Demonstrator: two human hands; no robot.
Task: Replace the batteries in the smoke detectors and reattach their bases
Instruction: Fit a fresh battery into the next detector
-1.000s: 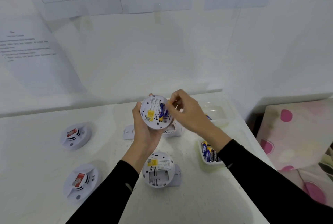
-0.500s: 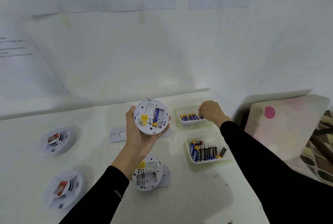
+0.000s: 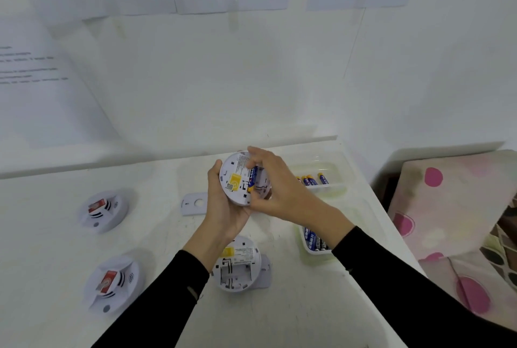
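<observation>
Nearest, an open white round plastic smoke detector lies back-up on the white table with its batt. bay empty, partly on top of its white plastic base plate. Risk: a sleeve dragging across can shove unit and plate apart. To the left, two assembled white detectors with red tags sit face-up, well apart from the hands. To the right, the near clear plastic tray holds blue and dark cells and is partly hidden by the right forearm, which can tip it or scatter the cells if lowered. Above the table the left hand grips the hand-held white round plastic smoke detector, which is tilted back-up, with one blue-and-yellow cylindrical battery in its bay. The right hand has its fingers bent over the bay and its thumb at the lower rim; cannot tell whether a second cell is pinched beneath. Probable faults: reversed polarity, or a cell left proud of its contacts, so the base will not seat. Hard pressure on a tilted unit may also slip it from the palm. Beyond lie a loose flat white base plate and the far clear plastic tray of blue-and-yellow cells. Risk: a pick from the wrong tray, if one holds spent cells.
</observation>
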